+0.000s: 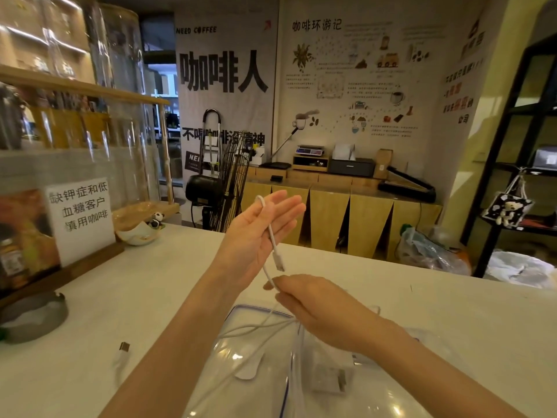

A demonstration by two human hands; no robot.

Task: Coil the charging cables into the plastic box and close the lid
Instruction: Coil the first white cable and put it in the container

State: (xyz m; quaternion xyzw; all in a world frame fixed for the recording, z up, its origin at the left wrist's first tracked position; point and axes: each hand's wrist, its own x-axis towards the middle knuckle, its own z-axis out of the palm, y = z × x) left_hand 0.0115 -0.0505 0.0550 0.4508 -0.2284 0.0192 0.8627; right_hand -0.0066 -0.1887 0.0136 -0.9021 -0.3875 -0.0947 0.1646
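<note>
The left hand [259, 233], at the centre of the frame, is raised palm-up with its fingers spread nearly flat, and a white charging cable [271, 233] is draped over them, looping past the fingertips and running down across the palm. The cable's plug end [278, 260] hangs loose just below that hand. Right under it, the right hand [319, 309] is curled with thumb and fingers pinched on the same cable, back of the hand turned to the camera. From this pinch, several white strands [256, 330] fall away toward the lower centre of the frame into a clear plastic box [241, 357] with a blue-edged rim, which sits on the white tabletop [150, 297] beneath both forearms. What lies deeper in the box is blurred, though a pale adapter-like block [331, 378] shows through the plastic at lower right of centre. A second cable's connector [123, 348] lies on the tabletop at lower left, apart from the box. At the left edge stand a grey ashtray [33, 318] and a white sign with Chinese print [81, 215] in a wooden holder. A small panda figure [156, 220] sits in a dish just beyond the sign
</note>
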